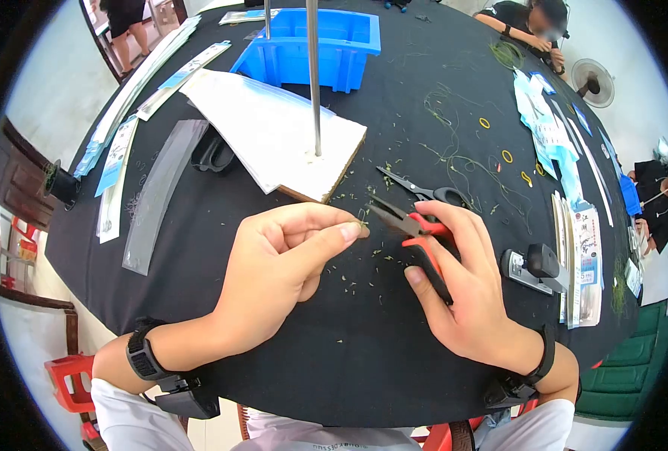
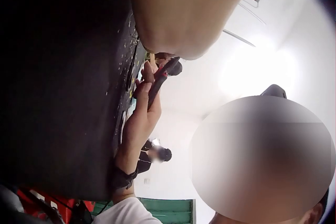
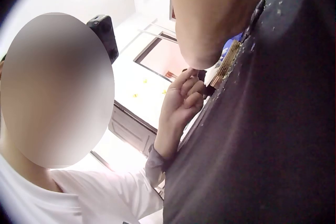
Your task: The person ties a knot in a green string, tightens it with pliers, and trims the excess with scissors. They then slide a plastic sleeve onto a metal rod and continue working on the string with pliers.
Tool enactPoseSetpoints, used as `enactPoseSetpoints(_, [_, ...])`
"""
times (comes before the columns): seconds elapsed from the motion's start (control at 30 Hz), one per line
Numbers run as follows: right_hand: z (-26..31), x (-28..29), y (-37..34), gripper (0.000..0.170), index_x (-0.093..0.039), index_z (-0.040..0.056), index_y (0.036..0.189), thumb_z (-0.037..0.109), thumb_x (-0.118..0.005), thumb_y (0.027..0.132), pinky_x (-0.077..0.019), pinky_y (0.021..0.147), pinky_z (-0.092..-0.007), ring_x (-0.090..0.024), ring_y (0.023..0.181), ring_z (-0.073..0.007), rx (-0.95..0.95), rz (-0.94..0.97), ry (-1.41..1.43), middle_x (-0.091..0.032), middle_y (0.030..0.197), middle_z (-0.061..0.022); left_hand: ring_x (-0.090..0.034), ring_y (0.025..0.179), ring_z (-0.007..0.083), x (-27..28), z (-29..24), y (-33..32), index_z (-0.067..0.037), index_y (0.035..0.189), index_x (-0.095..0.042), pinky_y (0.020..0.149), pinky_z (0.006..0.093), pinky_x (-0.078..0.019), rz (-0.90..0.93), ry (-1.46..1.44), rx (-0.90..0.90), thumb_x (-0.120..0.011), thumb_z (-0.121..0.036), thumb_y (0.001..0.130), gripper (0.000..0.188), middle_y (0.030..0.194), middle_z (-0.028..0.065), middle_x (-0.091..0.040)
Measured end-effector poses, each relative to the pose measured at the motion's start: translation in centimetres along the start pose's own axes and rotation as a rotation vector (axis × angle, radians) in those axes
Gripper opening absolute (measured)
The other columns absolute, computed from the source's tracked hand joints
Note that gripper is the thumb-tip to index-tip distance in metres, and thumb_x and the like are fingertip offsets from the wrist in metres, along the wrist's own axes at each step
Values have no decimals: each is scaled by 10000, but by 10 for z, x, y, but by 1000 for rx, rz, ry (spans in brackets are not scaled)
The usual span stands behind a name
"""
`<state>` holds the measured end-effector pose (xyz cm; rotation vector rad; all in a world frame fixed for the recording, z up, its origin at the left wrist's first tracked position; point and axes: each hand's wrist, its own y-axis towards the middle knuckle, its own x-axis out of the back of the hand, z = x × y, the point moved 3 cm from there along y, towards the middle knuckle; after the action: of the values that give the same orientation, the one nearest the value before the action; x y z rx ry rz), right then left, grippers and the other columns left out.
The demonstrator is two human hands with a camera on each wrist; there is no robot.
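Observation:
In the head view my left hand pinches a small greenish piece of thread or line between thumb and forefinger. Its exact kind is too small to tell. My right hand grips pliers with red and black handles, their dark jaws slightly apart and pointing at the left fingertips. The pliers also show in the left wrist view, past the left forearm. Black scissors lie on the table just beyond the pliers. Tiny green clippings are scattered below both hands.
A white-topped board with an upright metal rod stands ahead, near a blue bin. Printed sleeves lie left, others right beside a stapler. Tangled green line and yellow rubber bands lie right of centre. Other people are around the table.

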<state>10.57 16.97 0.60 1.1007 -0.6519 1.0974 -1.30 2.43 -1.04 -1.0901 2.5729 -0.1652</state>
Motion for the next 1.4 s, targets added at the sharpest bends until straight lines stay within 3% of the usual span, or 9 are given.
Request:
enactPoseSetpoints(0.47, [1,2,1,412,-583,-5,1082,92,-681,694,-371,911,-453,-447,1099,-375,33,24,-118,-438,1225,-187,-227,431,9,0,-1,1,-3,899,-611,374,197,-151,73,-165,130,-599,-145,868,146,517,-86,-285])
enactPoseSetpoints(0.67, [1,1,1,377,-597,-25,1022,91,-693,676,-404,826,-427,-481,1019,-339,66,29,-90,-478,1157,-167,-229,433,9,-1,-2,0,10,911,-617,373,197,-156,54,-102,102,-600,-136,864,155,521,-84,-318])
enactPoseSetpoints(0.97, [4,3,1,249,-612,-26,854,72,-719,652,-433,625,-344,-513,799,-282,116,-17,-47,-504,893,-132,-234,437,8,0,0,0,21,918,-622,368,196,-162,47,-59,73,-608,-119,855,155,531,-79,-346])
enactPoseSetpoints(1.17, [0,3,-3,229,-623,-17,794,113,-762,667,-420,516,-307,-514,626,-226,57,-72,95,-504,787,-99,-284,423,-3,-3,-4,-3,16,888,-640,367,190,-170,26,33,30,-614,-113,855,136,590,-38,-500])
enactPoseSetpoints(1.4, [-2,3,-2,216,-633,-5,808,119,-757,683,-423,508,-295,-516,609,-209,59,-80,120,-503,783,-93,-336,430,-6,-4,-3,-2,8,878,-641,371,180,-191,51,102,-84,-617,-106,856,119,617,-16,-544])
